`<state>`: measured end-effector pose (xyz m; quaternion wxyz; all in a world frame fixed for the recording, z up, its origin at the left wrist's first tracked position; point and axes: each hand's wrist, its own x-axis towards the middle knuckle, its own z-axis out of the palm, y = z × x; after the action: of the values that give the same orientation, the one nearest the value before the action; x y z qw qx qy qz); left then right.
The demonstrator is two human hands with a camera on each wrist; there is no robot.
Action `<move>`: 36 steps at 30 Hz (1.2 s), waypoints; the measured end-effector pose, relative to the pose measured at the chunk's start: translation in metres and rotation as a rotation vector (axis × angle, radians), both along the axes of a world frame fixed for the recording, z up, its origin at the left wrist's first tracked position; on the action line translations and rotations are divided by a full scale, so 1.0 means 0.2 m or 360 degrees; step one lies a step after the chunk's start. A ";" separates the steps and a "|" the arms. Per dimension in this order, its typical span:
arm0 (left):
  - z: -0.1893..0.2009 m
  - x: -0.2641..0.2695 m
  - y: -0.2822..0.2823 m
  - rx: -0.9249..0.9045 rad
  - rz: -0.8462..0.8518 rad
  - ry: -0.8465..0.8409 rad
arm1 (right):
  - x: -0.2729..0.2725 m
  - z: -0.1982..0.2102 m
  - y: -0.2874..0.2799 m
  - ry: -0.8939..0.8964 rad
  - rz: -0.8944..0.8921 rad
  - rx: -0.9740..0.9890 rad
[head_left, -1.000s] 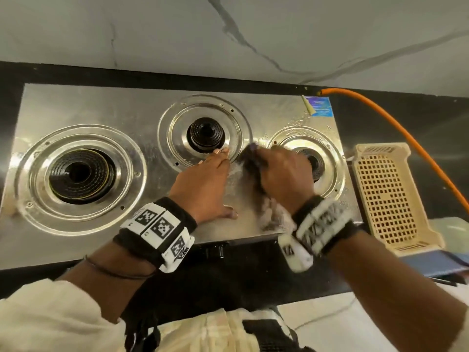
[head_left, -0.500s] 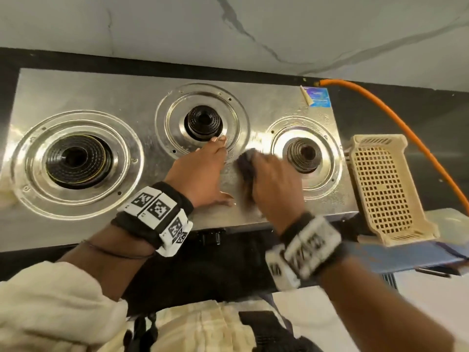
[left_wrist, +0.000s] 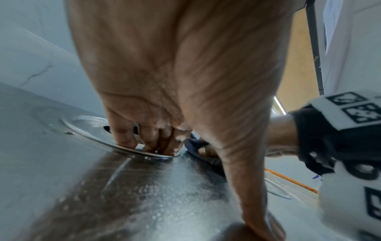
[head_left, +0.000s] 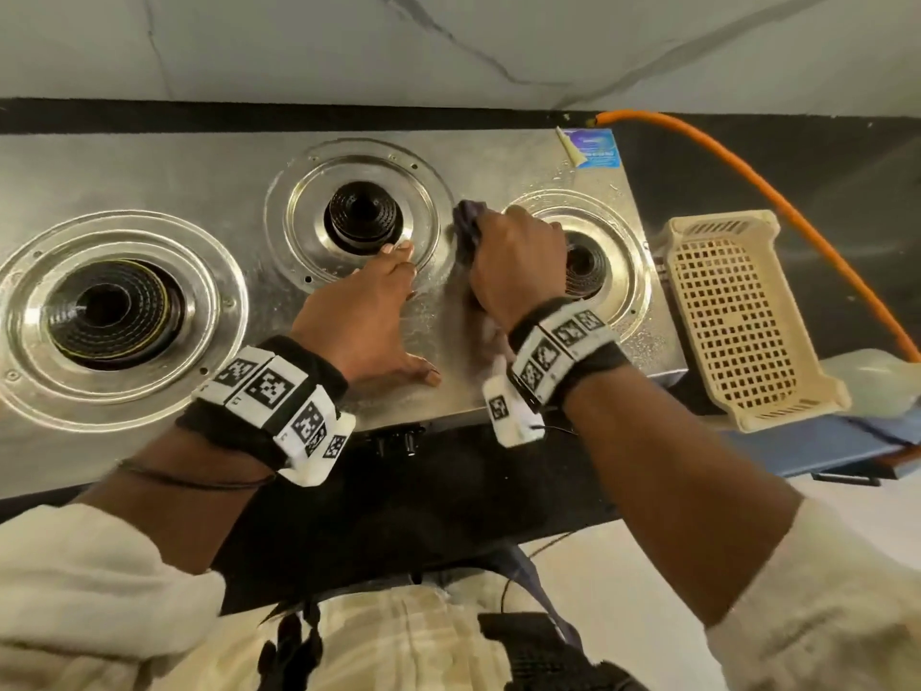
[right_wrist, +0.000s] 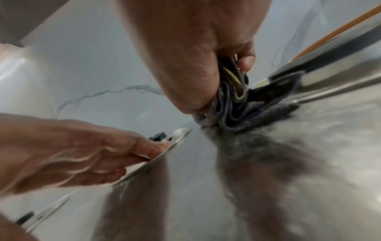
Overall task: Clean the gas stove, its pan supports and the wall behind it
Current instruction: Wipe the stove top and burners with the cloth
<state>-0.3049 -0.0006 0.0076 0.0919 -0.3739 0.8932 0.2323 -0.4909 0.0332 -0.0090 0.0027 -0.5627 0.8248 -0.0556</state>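
Note:
A steel three-burner gas stove lies on a black counter, its pan supports off. My right hand grips a bunched dark blue-grey cloth and presses it on the wet top between the middle burner and the right burner. The right wrist view shows the folded cloth squeezed between thumb and fingers against the steel. My left hand rests flat on the stove, fingertips on the middle burner's ring, thumb spread toward the front edge. The marble wall rises behind.
A cream perforated plastic basket lies right of the stove on the counter. An orange gas hose runs from the stove's back right corner. A blue sticker peels at that corner. The large left burner is uncovered.
My right hand has pushed the cloth away from me, from near the front edge up between the middle and right burners. The left hand has stayed planted.

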 end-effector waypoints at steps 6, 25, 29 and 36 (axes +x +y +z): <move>0.00 0.01 0.00 0.0025 -0.0001 0.0029 | 0.14 -0.07 0.36 -0.0164 0.0127 -0.0138; 0.00 0.01 -0.01 0.0057 -0.0038 0.0014 | 0.13 -0.14 0.11 -0.0071 -0.0052 -0.0194; -0.01 0.01 -0.01 0.0085 -0.0019 0.0045 | 0.27 -0.11 0.45 -0.0245 0.0133 -0.0207; -0.03 0.03 0.00 0.0060 -0.0102 0.0076 | 0.28 -0.06 0.64 -0.0294 0.0202 -0.0094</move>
<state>-0.2980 -0.0007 0.0020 0.0849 -0.3377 0.9021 0.2548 -0.4343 0.1620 -0.0220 0.0658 -0.6062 0.7817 -0.1313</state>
